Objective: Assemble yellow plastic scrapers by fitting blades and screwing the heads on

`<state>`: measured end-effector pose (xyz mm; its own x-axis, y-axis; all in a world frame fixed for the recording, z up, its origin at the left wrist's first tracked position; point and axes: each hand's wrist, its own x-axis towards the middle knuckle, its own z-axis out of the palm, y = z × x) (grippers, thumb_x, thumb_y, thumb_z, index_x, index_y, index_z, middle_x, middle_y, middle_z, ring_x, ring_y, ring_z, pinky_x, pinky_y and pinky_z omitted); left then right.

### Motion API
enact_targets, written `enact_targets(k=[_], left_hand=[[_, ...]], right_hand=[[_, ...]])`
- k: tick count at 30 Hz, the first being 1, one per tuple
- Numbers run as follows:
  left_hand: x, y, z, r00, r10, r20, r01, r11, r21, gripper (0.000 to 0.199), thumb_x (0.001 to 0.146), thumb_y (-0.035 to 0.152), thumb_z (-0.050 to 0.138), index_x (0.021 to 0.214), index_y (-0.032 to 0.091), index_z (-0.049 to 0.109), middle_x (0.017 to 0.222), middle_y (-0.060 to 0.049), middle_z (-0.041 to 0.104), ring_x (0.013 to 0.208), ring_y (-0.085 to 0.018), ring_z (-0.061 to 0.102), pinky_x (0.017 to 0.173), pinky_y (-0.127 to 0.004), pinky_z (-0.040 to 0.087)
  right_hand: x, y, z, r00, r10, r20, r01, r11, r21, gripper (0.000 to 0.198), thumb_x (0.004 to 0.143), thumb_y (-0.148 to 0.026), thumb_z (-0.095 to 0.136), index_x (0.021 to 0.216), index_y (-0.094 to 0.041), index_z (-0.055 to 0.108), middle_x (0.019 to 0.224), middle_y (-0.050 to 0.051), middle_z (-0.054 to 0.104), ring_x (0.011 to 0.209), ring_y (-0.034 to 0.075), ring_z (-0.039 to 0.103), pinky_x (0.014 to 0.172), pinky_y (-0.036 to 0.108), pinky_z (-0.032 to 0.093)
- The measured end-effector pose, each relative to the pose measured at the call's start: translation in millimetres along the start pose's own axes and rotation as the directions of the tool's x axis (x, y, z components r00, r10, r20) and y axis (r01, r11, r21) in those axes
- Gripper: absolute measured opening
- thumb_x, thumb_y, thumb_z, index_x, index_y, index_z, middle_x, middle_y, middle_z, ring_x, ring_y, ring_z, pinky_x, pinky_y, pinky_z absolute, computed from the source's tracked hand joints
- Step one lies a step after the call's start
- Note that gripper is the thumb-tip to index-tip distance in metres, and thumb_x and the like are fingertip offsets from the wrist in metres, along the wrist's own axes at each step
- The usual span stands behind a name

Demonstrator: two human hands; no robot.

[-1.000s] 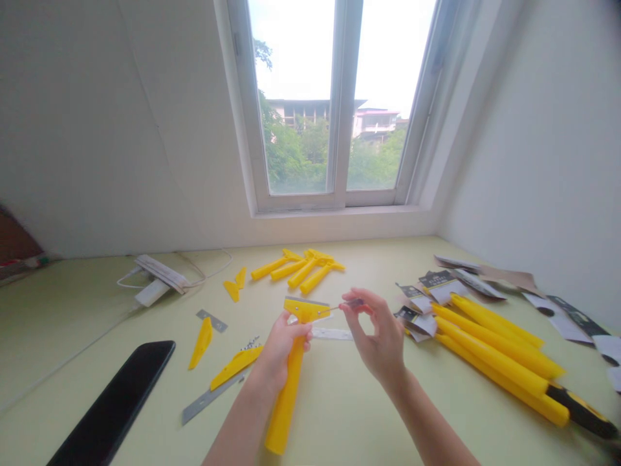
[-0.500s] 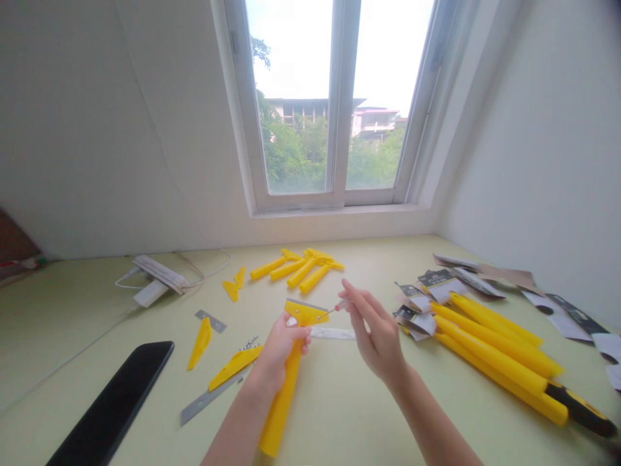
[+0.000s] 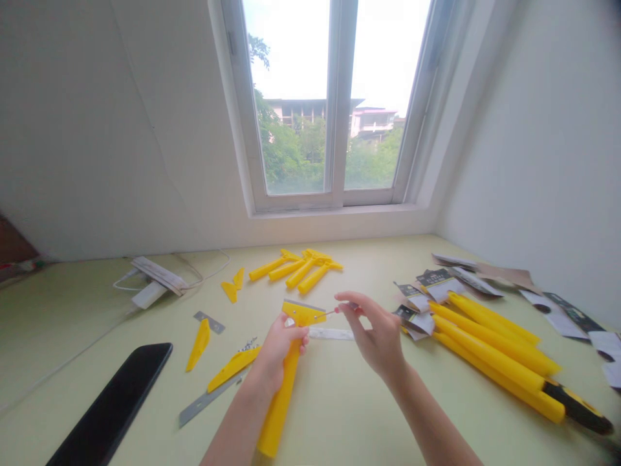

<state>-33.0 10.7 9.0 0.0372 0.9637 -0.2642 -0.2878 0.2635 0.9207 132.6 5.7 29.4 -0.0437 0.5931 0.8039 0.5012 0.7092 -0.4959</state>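
Observation:
My left hand (image 3: 281, 346) is closed round the neck of a yellow scraper (image 3: 281, 411), whose handle slants down toward me. A grey metal blade (image 3: 299, 304) shows along the top edge of its head. Between the fingertips of my right hand (image 3: 376, 330) is a small screwdriver (image 3: 352, 306) with a reddish handle. Its thin shaft points left at a screw on the right side of the scraper head. Whether the tip sits in the screw is too small to tell. Beneath the hands lies a whitish strip (image 3: 331, 334) on the table.
Yellow scraper handles (image 3: 315, 278) lie at the back. At left are loose screws (image 3: 250, 346), a yellow head piece (image 3: 233, 369), a long blade (image 3: 211, 398), a black phone (image 3: 116, 401) and a power strip (image 3: 158, 275). Yellow tubes (image 3: 490, 343) and printed cards (image 3: 439, 281) lie at right.
My right fingers have shifted on the screwdriver, the index finger now stretched more to the left over its handle. The left hand and scraper stay nearly in place.

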Motion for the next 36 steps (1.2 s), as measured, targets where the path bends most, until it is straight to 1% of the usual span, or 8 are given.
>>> enact_targets(k=[6,10,13,17,20,24,28,36], left_hand=[[7.7,-7.7,-8.9,0.999,0.034,0.022,-0.034,0.999,-0.008,0.034,0.059,0.011,0.063,0.090,0.018,0.050,0.068,0.001,0.056,0.052,-0.008,0.050,0.045,-0.019,0.036],[7.9,-7.5,-8.9,1.000,0.009,0.021,-0.009,1.000,0.005,0.038,0.061,0.010,0.061,0.096,0.018,0.049,0.072,0.000,0.057,0.053,-0.007,0.049,0.046,-0.018,0.037],[4.2,-3.8,-4.8,1.000,-0.004,0.017,0.003,1.000,0.007,0.037,0.062,0.009,0.059,0.096,0.017,0.048,0.073,0.000,0.056,0.053,-0.007,0.048,0.046,-0.018,0.036],[-0.4,1.4,-0.1,1.000,-0.014,0.013,0.014,1.000,-0.016,0.033,0.061,0.008,0.059,0.091,0.017,0.048,0.068,0.001,0.053,0.050,-0.006,0.046,0.044,-0.017,0.034],[-0.7,3.5,0.0,0.999,-0.011,0.052,0.014,0.998,-0.066,0.034,0.061,0.007,0.058,0.092,0.018,0.047,0.068,0.002,0.052,0.050,-0.005,0.045,0.045,-0.017,0.033],[-0.3,4.2,-0.6,0.997,-0.008,0.076,0.014,0.996,-0.084,0.035,0.061,0.006,0.058,0.092,0.018,0.046,0.069,0.002,0.051,0.050,-0.005,0.044,0.046,-0.016,0.032],[-2.8,4.3,1.9,0.995,0.005,0.099,0.003,0.997,-0.074,0.034,0.062,0.007,0.057,0.092,0.017,0.046,0.067,0.003,0.050,0.049,-0.004,0.043,0.046,-0.016,0.032],[2.6,-3.0,-3.9,0.994,0.029,0.106,-0.026,0.999,-0.031,0.032,0.063,0.009,0.057,0.091,0.017,0.045,0.069,0.002,0.050,0.052,-0.005,0.044,0.047,-0.018,0.034]], right_hand=[[1.7,-5.0,-2.4,0.995,-0.027,0.099,0.017,0.995,0.097,0.029,0.086,-0.015,0.037,0.110,-0.019,0.052,0.096,0.009,0.056,0.076,0.016,0.059,0.069,0.031,0.050],[3.0,-4.4,-2.1,0.992,-0.085,0.088,0.079,0.995,0.067,0.034,0.085,-0.013,0.037,0.116,-0.021,0.049,0.097,0.009,0.056,0.087,0.018,0.057,0.077,0.034,0.047],[1.6,-2.4,-0.9,0.996,-0.083,0.043,0.081,0.996,0.031,0.029,0.084,-0.013,0.042,0.109,-0.022,0.053,0.092,0.006,0.057,0.078,0.015,0.057,0.071,0.029,0.048],[0.0,-2.0,-0.5,0.999,-0.026,-0.020,0.026,0.999,-0.035,0.007,0.079,-0.017,0.053,0.085,-0.019,0.057,0.074,0.002,0.055,0.056,0.010,0.049,0.051,0.022,0.043],[0.6,-2.6,-1.2,1.000,0.009,-0.012,-0.010,0.999,-0.053,0.006,0.081,-0.018,0.049,0.076,-0.019,0.053,0.072,0.002,0.051,0.059,0.012,0.049,0.052,0.023,0.043],[0.9,-3.0,-1.1,0.998,0.038,0.045,-0.037,0.999,-0.027,0.013,0.085,-0.018,0.039,0.091,-0.018,0.051,0.089,0.006,0.050,0.073,0.014,0.054,0.065,0.028,0.047],[-2.2,-4.6,2.9,0.988,-0.012,0.155,0.014,1.000,-0.009,0.026,0.086,-0.018,0.035,0.109,-0.019,0.047,0.103,0.010,0.048,0.084,0.017,0.056,0.073,0.032,0.048],[-6.6,-4.0,10.8,0.997,-0.036,-0.064,0.038,0.999,0.030,0.035,0.080,-0.013,0.051,0.114,-0.022,0.047,0.083,0.003,0.062,0.069,0.013,0.058,0.063,0.025,0.049]])
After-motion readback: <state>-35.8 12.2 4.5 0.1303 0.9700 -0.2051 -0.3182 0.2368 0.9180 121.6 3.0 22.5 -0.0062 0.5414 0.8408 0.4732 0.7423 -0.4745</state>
